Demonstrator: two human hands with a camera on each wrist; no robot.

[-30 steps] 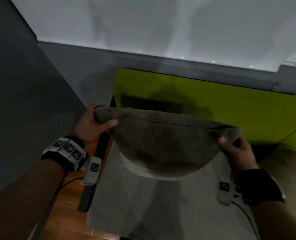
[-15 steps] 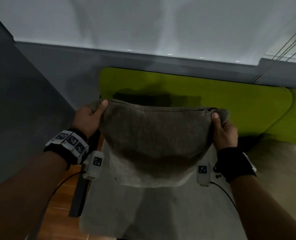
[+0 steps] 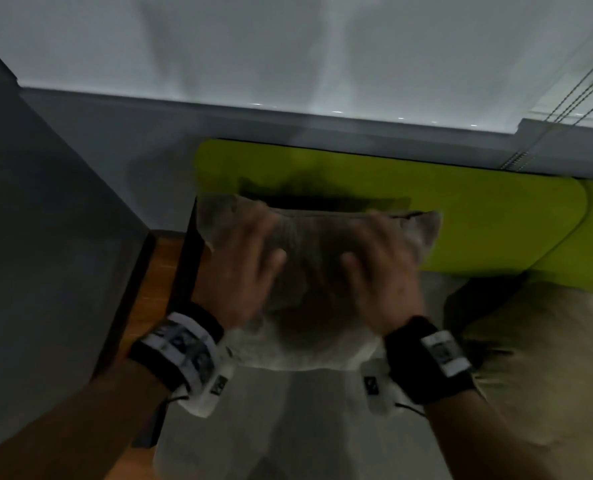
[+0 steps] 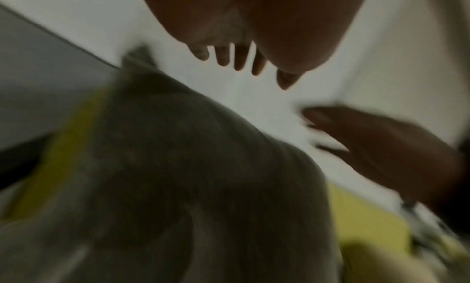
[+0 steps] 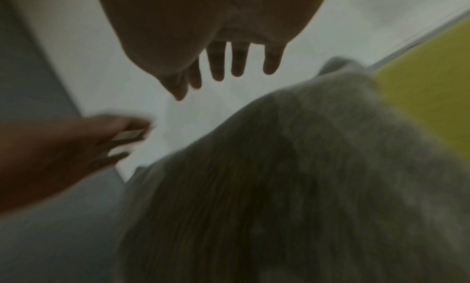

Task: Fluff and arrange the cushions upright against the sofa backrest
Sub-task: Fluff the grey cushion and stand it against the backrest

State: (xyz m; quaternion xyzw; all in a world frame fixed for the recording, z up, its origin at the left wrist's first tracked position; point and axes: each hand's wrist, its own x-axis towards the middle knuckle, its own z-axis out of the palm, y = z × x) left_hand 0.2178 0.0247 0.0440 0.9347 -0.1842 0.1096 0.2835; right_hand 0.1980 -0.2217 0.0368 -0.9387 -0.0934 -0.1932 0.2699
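Grey-brown cushion (image 3: 315, 282) upright against lime-green sofa backrest (image 3: 478, 220), left hand (image 3: 243, 271) and right hand (image 3: 381, 271) spread flat over its front, fingers straight, gripping nothing, contact unclear through blur

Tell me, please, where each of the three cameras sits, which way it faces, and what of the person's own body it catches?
Head: worn on the head, looking forward and down at the grey cushion before the green backrest; shows both forearms, the left hand and the right hand.
Left wrist: looks along the left hand, fingers spread, over the cushion; the right hand appears at the right edge.
Right wrist: looks along the right hand, fingers spread; the left hand appears at the left edge.
Shared: all three show the cushion and the backrest.
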